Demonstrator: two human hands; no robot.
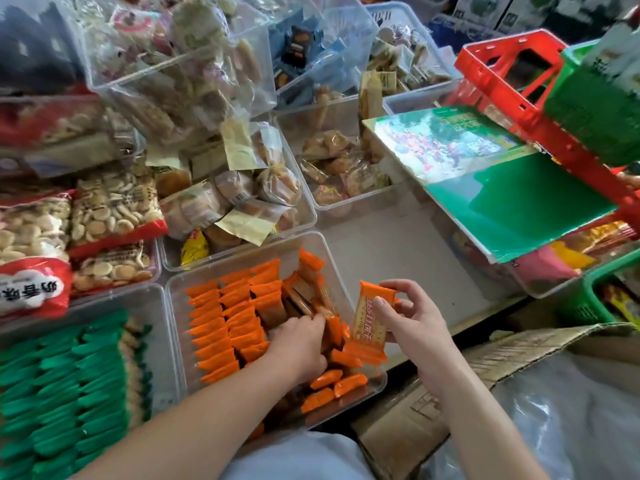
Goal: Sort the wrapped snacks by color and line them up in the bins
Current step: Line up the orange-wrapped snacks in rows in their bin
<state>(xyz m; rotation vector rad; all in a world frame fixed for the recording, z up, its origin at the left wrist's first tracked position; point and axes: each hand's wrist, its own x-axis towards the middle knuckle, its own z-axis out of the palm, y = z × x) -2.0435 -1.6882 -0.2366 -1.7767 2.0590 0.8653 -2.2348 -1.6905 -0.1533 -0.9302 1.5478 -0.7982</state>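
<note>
A clear plastic bin (239,258) in the middle holds several orange-wrapped snacks (221,323), lined up in rows on its left side and lying loose on its right. My left hand (304,344) reaches into the bin, its fingers curled down among the loose packs. Over the bin's right edge my right hand (412,320) holds an upright orange snack pack (372,313) between thumb and fingers. To the left, another clear bin (157,337) is filled with rows of green-wrapped snacks (69,382).
Clear bins of biscuits, buns and mixed snacks (239,188) crowd the back and left. A green box lid (485,181) leans at the right under red (519,74) and green baskets (602,109). An open cardboard box (450,386) with a plastic liner sits at the lower right.
</note>
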